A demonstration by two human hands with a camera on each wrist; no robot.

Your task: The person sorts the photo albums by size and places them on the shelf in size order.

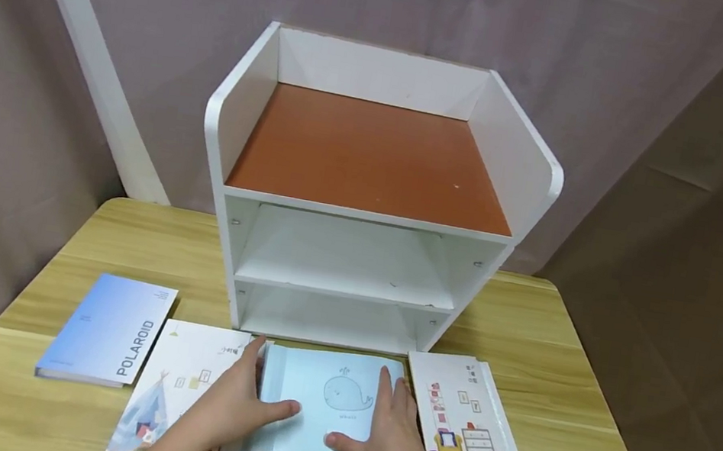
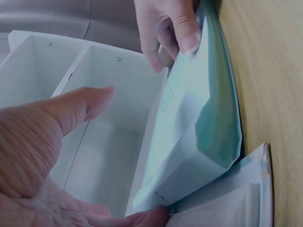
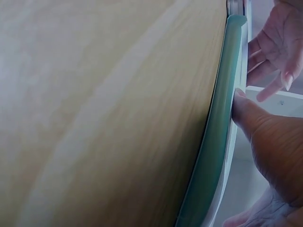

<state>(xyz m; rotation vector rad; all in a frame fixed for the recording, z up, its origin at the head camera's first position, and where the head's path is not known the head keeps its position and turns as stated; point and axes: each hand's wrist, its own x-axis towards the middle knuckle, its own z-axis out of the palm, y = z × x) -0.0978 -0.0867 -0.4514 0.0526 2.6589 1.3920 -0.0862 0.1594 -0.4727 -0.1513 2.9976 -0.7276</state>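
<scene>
A light blue album [image 1: 320, 374] with a whale drawing on its cover lies on the table in front of the white shelf unit. At its left edge is my left hand [image 1: 247, 398], with the fingers extended along the spine and the thumb raised above the cover. My right hand [image 1: 393, 442] rests at the album's right side, its thumb touching the cover and its fingers spread. In the left wrist view, the album [image 2: 184, 104] shows its thick spine. The right wrist view shows its teal edge [image 3: 215, 142] close to the wooden table.
A white album with a tent picture [image 1: 175, 369] lies partly under my left arm. Farther left is a blue POLAROID album [image 1: 111, 329]. An album with a room drawing [image 1: 472, 426] lies on the right. Behind them stands the white shelf unit [image 1: 352, 293] with a brown top panel [image 1: 371, 154].
</scene>
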